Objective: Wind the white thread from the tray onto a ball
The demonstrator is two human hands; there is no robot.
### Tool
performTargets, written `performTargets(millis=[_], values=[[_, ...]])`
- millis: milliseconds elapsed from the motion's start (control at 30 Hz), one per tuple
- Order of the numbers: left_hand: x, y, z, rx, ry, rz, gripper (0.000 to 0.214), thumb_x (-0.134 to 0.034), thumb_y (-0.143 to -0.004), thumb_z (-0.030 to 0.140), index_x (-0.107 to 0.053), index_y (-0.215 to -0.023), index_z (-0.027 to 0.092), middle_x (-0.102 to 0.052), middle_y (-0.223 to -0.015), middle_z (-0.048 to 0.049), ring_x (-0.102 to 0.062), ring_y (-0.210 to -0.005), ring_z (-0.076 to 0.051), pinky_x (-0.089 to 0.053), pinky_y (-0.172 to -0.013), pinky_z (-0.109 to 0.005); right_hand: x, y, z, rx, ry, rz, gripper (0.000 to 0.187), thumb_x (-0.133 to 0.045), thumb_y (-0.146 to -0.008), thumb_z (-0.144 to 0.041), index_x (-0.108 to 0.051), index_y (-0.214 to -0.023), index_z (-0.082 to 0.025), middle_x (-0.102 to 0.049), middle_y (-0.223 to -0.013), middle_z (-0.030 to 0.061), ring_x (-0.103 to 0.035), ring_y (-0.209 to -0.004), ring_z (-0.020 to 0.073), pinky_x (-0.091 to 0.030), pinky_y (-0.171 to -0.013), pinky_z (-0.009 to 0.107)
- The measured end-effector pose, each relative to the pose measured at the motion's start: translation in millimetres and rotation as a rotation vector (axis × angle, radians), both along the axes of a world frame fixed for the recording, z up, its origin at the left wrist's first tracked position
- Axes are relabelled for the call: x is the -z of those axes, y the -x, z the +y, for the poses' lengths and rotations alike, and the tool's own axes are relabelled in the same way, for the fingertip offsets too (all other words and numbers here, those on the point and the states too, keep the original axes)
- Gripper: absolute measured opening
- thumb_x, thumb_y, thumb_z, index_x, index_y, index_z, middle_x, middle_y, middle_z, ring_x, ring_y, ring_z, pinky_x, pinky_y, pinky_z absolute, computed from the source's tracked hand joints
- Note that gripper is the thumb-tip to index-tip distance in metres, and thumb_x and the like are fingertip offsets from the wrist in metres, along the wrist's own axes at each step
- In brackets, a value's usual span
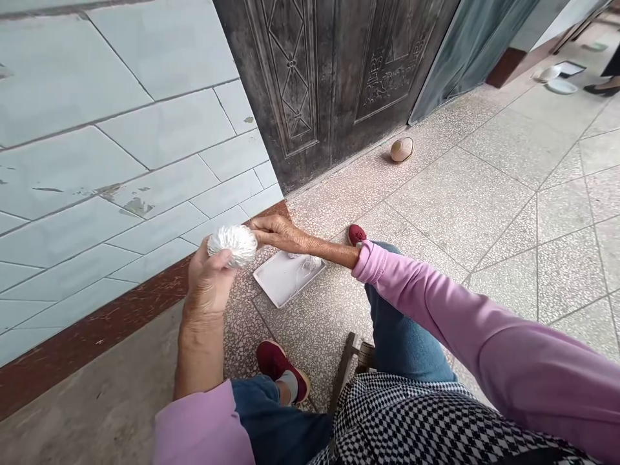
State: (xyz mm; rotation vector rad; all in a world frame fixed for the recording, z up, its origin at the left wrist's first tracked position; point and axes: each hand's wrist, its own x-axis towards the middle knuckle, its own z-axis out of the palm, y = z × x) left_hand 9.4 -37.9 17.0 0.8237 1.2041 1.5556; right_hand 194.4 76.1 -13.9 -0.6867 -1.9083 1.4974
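Note:
A ball of white string [234,245], wound in thick rounded layers, is gripped in my left hand [209,274], with the thumb pressed across its front. On the ball's right side is my right hand [276,231], its fingers pinched together close against the ball. Their tips are partly hidden, and I cannot make out a strand between them. Below the hands a shallow white tray [276,281] lies on the floor, with some loose white string [312,263] at its right end, partly covered by my right forearm.
A tiled wall [121,155] rises on the left beside a dark carved door [334,77]. A round tan object [402,150] sits on the speckled floor by the door. A wooden stool [346,368] is under me. Farther off, a person's foot [603,87] is near white dishes [560,86].

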Motion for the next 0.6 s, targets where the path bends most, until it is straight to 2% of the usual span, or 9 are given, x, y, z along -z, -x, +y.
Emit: performTargets(millis=[67, 200, 300, 400, 500, 600], values=[[2.6, 3, 4, -0.062, -0.03, -0.013, 0.065, -0.118, -0.061, 0.048, -0.08, -0.108, 0.025, -0.085, -0.12, -0.0101, -0.084, -0.131, -0.038, -0.078, -0.104, -0.044, 3.2, 2, -7, -0.034, -0.068, -0.032, 0.037, -0.071, -0.129, -0.019, -0.063, -0.092, -0.02, -0.063, -0.089, -0.0016, -0.057, -0.09, 0.0164, -0.047, -0.087, 0.03], [10.9, 11, 10, -0.159, -0.064, 0.014, 0.062, -0.115, -0.064, 0.05, -0.07, -0.1, 0.026, -0.085, -0.12, -0.0095, -0.081, -0.136, -0.038, -0.075, -0.105, -0.045, 5.0, 5, -22, -0.145, -0.166, -0.082, 0.039, -0.07, -0.132, -0.026, -0.063, -0.094, -0.021, -0.062, -0.087, -0.0018, -0.056, -0.088, 0.0177, -0.043, -0.086, 0.032], [18.7, 18, 12, -0.241, -0.066, 0.101, 0.068, -0.117, -0.061, 0.043, -0.074, -0.111, 0.025, -0.086, -0.124, -0.0073, -0.081, -0.129, -0.034, -0.072, -0.106, -0.044, 0.6, 4, -33, -0.233, -0.192, -0.136, 0.04, -0.069, -0.131, -0.024, -0.06, -0.092, -0.023, -0.061, -0.086, -0.0014, -0.056, -0.087, 0.0183, -0.042, -0.085, 0.033], [23.4, 21, 13, -0.267, -0.039, 0.181, 0.079, -0.119, -0.058, 0.037, -0.079, -0.125, 0.025, -0.087, -0.128, -0.0052, -0.081, -0.123, -0.03, -0.069, -0.104, -0.04, -8.0, 0, -36, -0.299, -0.16, -0.122, 0.038, -0.069, -0.132, -0.031, -0.065, -0.095, -0.022, -0.064, -0.09, -0.0002, -0.061, -0.09, 0.019, -0.046, -0.088, 0.033], [22.4, 20, 12, -0.216, -0.008, 0.193, 0.084, -0.121, -0.055, 0.038, -0.083, -0.128, 0.024, -0.087, -0.127, -0.0058, -0.08, -0.119, -0.029, -0.068, -0.099, -0.037, -19.3, -6, -32, -0.247, -0.087, -0.066, 0.036, -0.076, -0.131, -0.036, -0.071, -0.099, -0.021, -0.068, -0.092, 0.0008, -0.062, -0.091, 0.0187, -0.049, -0.088, 0.032], [16.7, 14, 10, -0.129, 0.033, 0.172, 0.083, -0.122, -0.052, 0.04, -0.087, -0.125, 0.022, -0.088, -0.124, -0.008, -0.08, -0.115, -0.029, -0.068, -0.099, -0.037, -30.5, -13, -23, -0.123, -0.006, 0.014, 0.038, -0.084, -0.128, -0.039, -0.073, -0.096, -0.021, -0.068, -0.09, 0.001, -0.059, -0.09, 0.0182, -0.05, -0.085, 0.032]])
